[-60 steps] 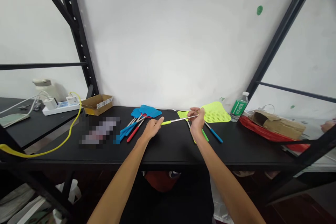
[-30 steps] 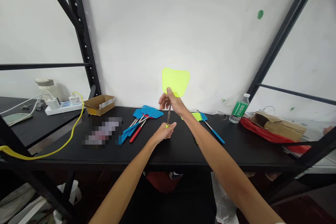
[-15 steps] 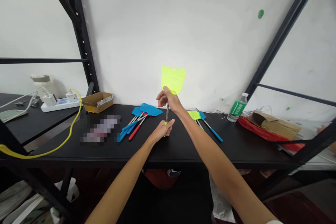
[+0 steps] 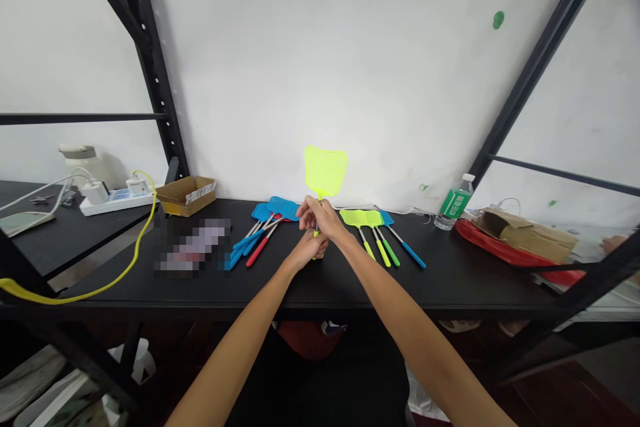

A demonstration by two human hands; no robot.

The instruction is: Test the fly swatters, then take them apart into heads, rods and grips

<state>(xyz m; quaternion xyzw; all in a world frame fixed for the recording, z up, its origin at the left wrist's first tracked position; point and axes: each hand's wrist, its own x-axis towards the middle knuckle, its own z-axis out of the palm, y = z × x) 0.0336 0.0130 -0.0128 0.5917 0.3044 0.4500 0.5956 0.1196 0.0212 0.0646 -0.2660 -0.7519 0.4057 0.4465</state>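
Upright above the table stands a yellow-green fly swatter (image 4: 326, 170), its paddle in front of the wall. My left hand (image 4: 306, 251) is closed around its handle. Just above, my right hand (image 4: 324, 217) pinches the shaft right below the paddle, so most of the shaft is hidden. To the left lie several blue fly swatters (image 4: 285, 207) and one with a red handle (image 4: 260, 248), overlapping. On the right, several yellow and green fly swatters (image 4: 369, 218) lie side by side, with a blue-handled one (image 4: 413, 255) at the end.
A small cardboard box (image 4: 187, 197) sits at the back left, near a white power strip (image 4: 117, 200). A yellow cable (image 4: 137, 247) crosses the left side. At the right stand a water bottle (image 4: 454, 203) and a red bag (image 4: 483, 245) with cardboard. Black metal posts flank the table.
My right hand has slid down with the paddle, close to my left hand. The exposed shaft is much shorter. More of the swatters on the right now shows.
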